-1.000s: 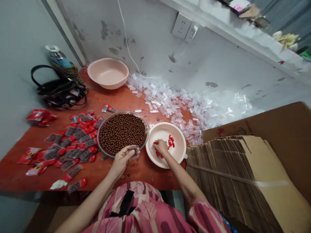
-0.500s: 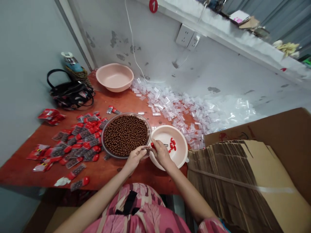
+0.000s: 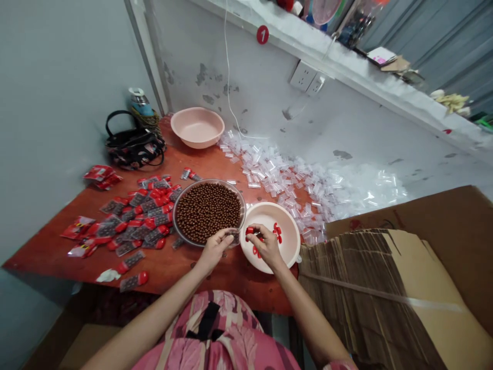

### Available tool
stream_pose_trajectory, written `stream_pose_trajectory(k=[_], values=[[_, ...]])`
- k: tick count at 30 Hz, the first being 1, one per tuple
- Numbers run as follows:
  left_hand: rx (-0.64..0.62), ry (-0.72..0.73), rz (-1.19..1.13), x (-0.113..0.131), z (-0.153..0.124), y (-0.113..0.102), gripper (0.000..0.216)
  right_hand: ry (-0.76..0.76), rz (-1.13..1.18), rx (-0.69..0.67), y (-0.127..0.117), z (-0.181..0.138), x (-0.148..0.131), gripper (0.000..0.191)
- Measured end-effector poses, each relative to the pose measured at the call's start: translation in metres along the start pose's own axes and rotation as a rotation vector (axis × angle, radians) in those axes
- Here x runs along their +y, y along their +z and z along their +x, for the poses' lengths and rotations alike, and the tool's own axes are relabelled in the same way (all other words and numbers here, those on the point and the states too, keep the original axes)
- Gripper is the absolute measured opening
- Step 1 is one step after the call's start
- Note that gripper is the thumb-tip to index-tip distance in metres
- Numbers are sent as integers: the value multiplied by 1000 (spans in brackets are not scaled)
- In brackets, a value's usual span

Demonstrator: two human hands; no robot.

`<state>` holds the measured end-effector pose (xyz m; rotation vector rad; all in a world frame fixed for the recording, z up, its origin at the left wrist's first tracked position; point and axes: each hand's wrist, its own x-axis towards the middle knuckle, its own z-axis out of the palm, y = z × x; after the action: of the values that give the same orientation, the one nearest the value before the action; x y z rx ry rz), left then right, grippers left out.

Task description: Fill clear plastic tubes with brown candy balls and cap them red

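Note:
My left hand [image 3: 215,250] pinches a small clear plastic container [image 3: 233,236] that looks partly filled with brown balls. It is at the right edge of a round tray [image 3: 177,228] heaped with shiny brown balls [image 3: 208,209]. My right hand [image 3: 266,246] is closed on a red cap [image 3: 249,230] above a pale bowl [image 3: 289,246]. Several red caps [image 3: 277,232] lie in that bowl. To the left, many filled containers with red caps [image 3: 140,216] form a pile on the red table [image 3: 169,272].
Empty clear containers [image 3: 277,169] are heaped along the wall. A pink basin [image 3: 198,123] and a black handbag [image 3: 134,146] stand at the back left. Red packets [image 3: 102,176] lie below the bag. Bundled flat cardboard [image 3: 354,277] rises at the right.
My right hand has drawn slightly away from the left hand, with a red cap in its fingers over the bowl. The camera view has shifted left, so the scene appears further right.

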<state>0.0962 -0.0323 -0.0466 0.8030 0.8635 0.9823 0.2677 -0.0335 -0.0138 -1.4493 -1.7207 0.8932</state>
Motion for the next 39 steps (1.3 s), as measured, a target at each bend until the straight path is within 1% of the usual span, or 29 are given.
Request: stream_pose_trajectory(k=[2, 4, 6, 7, 10, 13, 18, 22, 25, 27, 29, 32, 34, 36, 37, 39], values=[[10, 74, 201, 1, -1, -5, 29, -96, -94, -20, -6, 6, -9, 22], [14, 153, 396, 2, -2, -9, 29, -223, -235, -102, -9, 11, -17, 24], [23, 229, 521, 3, -4, -12, 28, -318, -369, -181, -8, 15, -24, 26], [31, 261, 558, 3, -5, -12, 28, -341, -418, -209, -6, 16, -26, 26], [81, 316, 602, 5, -7, -14, 26, -341, -474, -263, 1, 17, -29, 25], [114, 358, 619, 9, -9, -16, 24, -337, -494, -289, 6, 16, -29, 22], [92, 377, 615, 13, -13, -16, 23, -366, -569, -319, 8, 11, -32, 18], [42, 394, 619, 12, -18, -15, 24, -423, -722, -407, 6, 8, -39, 13], [38, 402, 632, 12, -17, -12, 24, -427, -739, -432, 3, 11, -39, 15], [82, 347, 581, 12, -13, -10, 23, -410, -649, -402, 2, 15, -37, 20], [120, 251, 440, 11, -8, -8, 23, -353, -469, -337, 2, 18, -34, 27], [157, 148, 145, 12, -3, -7, 30, -162, -51, -207, 2, 20, -30, 38], [177, 111, 4, 14, -1, -8, 37, -8, 267, -132, 4, 17, -25, 38], [195, 96, -23, 17, -2, -11, 38, 120, 527, -106, 8, 12, -19, 30], [200, 101, 13, 18, -3, -13, 37, 169, 625, -91, 11, 10, -15, 25], [205, 157, 165, 19, -5, -15, 31, 237, 759, -56, 17, 7, -9, 15]])
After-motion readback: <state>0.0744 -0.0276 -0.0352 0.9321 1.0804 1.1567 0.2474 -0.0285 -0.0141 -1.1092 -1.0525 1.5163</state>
